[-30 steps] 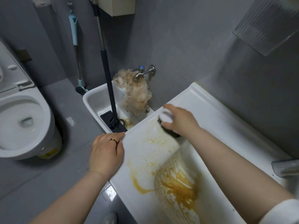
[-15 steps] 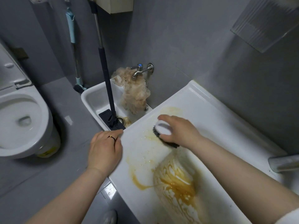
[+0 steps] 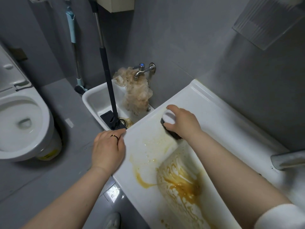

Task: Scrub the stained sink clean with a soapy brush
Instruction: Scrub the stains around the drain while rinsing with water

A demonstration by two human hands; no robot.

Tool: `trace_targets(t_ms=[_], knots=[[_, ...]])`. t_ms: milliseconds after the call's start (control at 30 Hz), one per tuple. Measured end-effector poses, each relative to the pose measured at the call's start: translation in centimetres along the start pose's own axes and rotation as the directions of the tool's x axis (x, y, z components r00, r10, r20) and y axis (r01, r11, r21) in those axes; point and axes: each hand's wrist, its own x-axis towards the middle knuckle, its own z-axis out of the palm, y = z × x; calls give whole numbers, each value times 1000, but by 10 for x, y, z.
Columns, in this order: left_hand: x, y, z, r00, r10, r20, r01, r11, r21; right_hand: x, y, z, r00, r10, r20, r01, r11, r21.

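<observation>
One brush (image 3: 168,118) under fingers (image 3: 173,107) of right hand (image 3: 184,123)

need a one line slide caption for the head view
Right hand presses a brush on the orange-stained sink while the left hand rests on its corner.

Scrub brush (image 3: 169,118), white back, dark bristles: mostly under right hand (image 3: 184,125). Left hand (image 3: 107,149): fingertips hidden past white ceramic sink (image 3: 214,103) rim. Grey metal spout (image 3: 287,160): cut off, 4 o'clock edge.
</observation>
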Motion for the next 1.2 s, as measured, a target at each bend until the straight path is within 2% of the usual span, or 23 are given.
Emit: trace_targets(t_ms=[67, 167, 233, 333, 367, 433, 533, 633, 700, 767, 833, 933, 1033, 1100, 1200], knots=[[0, 0, 0, 1000, -6, 8, 6, 1000, -10, -10, -18, 6, 993, -102, 56, 102, 995, 9], [0, 0, -1, 1000, -10, 9, 10, 1000, -18, -44, -29, 21, 921, -318, 224, 328, 945, -6], [0, 1, -2, 1000, 5, -1, -5, 1000, -10, -40, -16, 16, 949, -262, 176, 267, 964, -6], [-1, 1, -2, 1000, -9, 2, 9, 1000, -22, -15, -6, 10, 999, -33, 25, 33, 999, -3], [-1, 2, -3, 999, -34, 13, 35, 999, -33, -11, -12, 11, 999, -37, 12, 37, 999, -3], [-1, 4, -4, 996, -80, 50, 82, 995, -57, -19, -32, 17, 985, -153, 76, 153, 988, 4], [-2, 6, -7, 993, -100, 60, 104, 992, -71, -55, -53, 26, 890, -383, 245, 389, 921, 27], [-3, 6, -8, 995, -81, 59, 85, 993, -79, -78, -37, 23, 815, -467, 342, 489, 872, 25], [-3, 6, -8, 995, -85, 59, 90, 992, -85, -80, -25, 20, 837, -437, 330, 451, 892, 38], [-3, 5, -7, 994, -87, 61, 92, 992, -84, -73, -29, 21, 900, -375, 221, 371, 927, 59], [-4, 5, -7, 995, -82, 64, 87, 993, -75, -67, -47, 26, 922, -360, 142, 347, 931, 109], [-3, 5, -7, 992, -91, 87, 96, 993, -65, -81, -62, 31, 826, -505, 252, 508, 859, 58], [-3, 6, -8, 992, -87, 89, 92, 994, -56, -99, -36, 28, 762, -524, 380, 550, 834, 47], [-4, 7, -9, 993, -86, 83, 91, 995, -51, -104, -21, 26, 794, -473, 382, 491, 869, 56], [-4, 7, -8, 993, -77, 90, 81, 996, -42, -98, -24, 28, 890, -399, 219, 376, 916, 138]])
